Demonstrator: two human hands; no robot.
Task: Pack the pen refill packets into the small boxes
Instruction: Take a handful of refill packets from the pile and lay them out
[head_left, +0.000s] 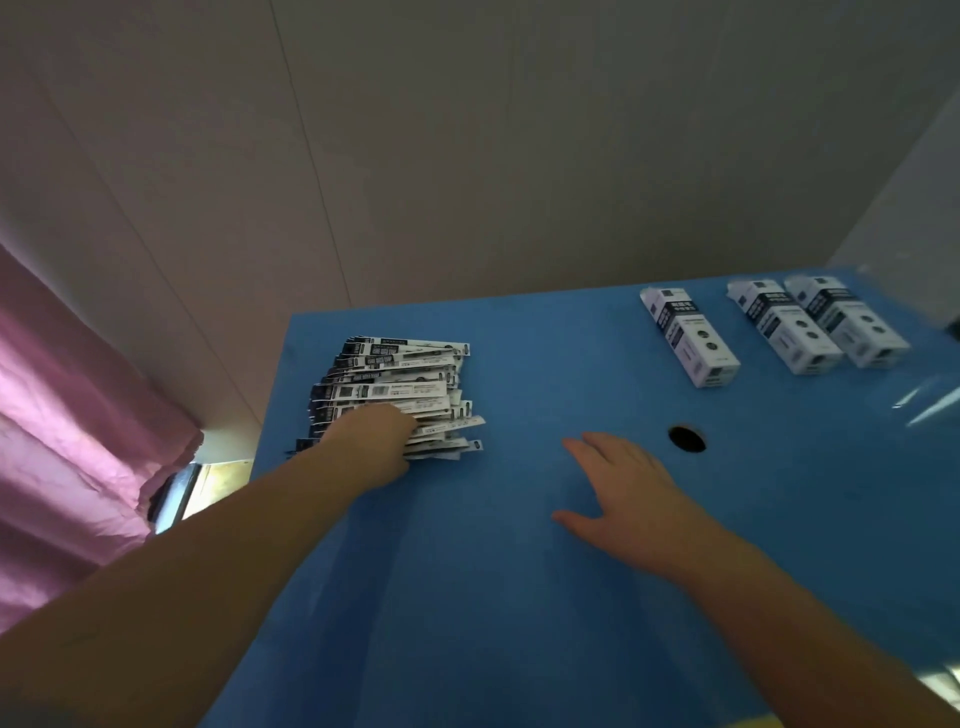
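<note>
A loose pile of long white-and-black pen refill packets lies at the left of the blue table. My left hand lies on the pile's near side, its fingertips hidden among the packets. Whether it grips any packet cannot be told. My right hand hovers flat and spread over the middle of the table, holding nothing. Three small white-and-dark boxes lie at the far right: one alone and a pair side by side.
A round cable hole sits in the table just right of my right hand. A pink curtain hangs at the left beyond the table edge. The wall stands right behind the table. A clear plastic sheet lies at the far right edge.
</note>
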